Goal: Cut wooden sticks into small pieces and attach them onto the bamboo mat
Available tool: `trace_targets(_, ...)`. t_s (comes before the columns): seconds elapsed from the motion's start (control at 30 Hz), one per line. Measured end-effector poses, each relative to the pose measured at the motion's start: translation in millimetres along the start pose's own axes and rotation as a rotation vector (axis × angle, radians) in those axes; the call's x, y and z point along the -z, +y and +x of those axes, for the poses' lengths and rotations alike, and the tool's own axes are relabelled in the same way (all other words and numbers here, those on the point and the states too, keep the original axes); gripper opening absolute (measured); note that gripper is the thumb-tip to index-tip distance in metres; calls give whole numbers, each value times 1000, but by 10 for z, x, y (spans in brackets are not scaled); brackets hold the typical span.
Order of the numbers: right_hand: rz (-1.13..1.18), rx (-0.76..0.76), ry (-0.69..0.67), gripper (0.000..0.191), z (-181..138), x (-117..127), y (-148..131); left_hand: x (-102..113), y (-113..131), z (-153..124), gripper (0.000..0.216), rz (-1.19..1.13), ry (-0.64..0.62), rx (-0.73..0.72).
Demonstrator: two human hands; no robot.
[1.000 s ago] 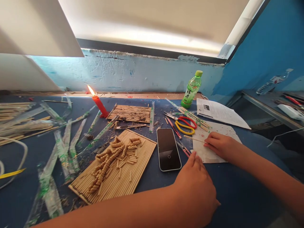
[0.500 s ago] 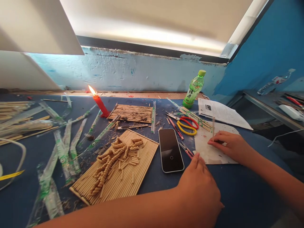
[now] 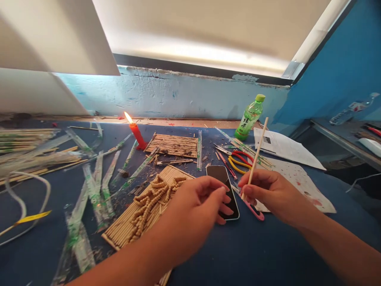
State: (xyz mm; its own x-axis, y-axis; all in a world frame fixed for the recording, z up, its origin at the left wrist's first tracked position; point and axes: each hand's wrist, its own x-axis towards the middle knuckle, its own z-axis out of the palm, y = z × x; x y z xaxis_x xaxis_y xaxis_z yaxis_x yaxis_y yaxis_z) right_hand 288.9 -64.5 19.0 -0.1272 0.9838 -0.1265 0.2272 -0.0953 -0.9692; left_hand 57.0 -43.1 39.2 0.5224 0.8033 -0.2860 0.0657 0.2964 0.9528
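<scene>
My right hand (image 3: 275,194) pinches a thin wooden stick (image 3: 257,150) that points up and away, above a stained white paper (image 3: 300,182). My left hand (image 3: 196,210) hovers with fingers curled but apart over the near end of a black phone (image 3: 218,174), holding nothing that I can see. A pink-handled tool (image 3: 253,209) lies just under my right hand. Left of my left hand lies a mat of wooden sticks (image 3: 149,210) with short stick pieces glued in curved rows on it.
A lit red candle (image 3: 137,133) stands at the back beside a second stick mat (image 3: 174,145). Red and yellow pliers (image 3: 241,161), a green bottle (image 3: 250,116), printed sheets (image 3: 285,147) and several chopstick wrappers (image 3: 95,186) lie on the blue table (image 3: 268,254).
My right hand has lifted the stick off the white paper and brought it toward me, upright. My left hand has moved left and up over the phone. The view has shifted right.
</scene>
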Motion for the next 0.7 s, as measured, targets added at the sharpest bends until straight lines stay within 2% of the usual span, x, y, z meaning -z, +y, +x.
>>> trace_targets(0.07, 108, -12, -69, 25, 110, -209, -141, 187, 42, -80, 20, -103, 22, 29)
trace_targets(0.17, 175, -10, -150, 23, 292, -502, -300, 402, 24, -152, 19, -173, -19, 35)
trace_targets(0.3, 239, -4, -203, 23, 510, -749, -324, 599, -94, -119, 24, -253, 30, 53)
trace_targets(0.43, 327, -34, -203, 20, 623, -833, -212, 702, -199, -37, 29, -360, 39, 143)
trace_targets(0.7, 416, -151, -262, 19, 614, -845, -9, 765, -350, -19, 18, -490, -75, 264)
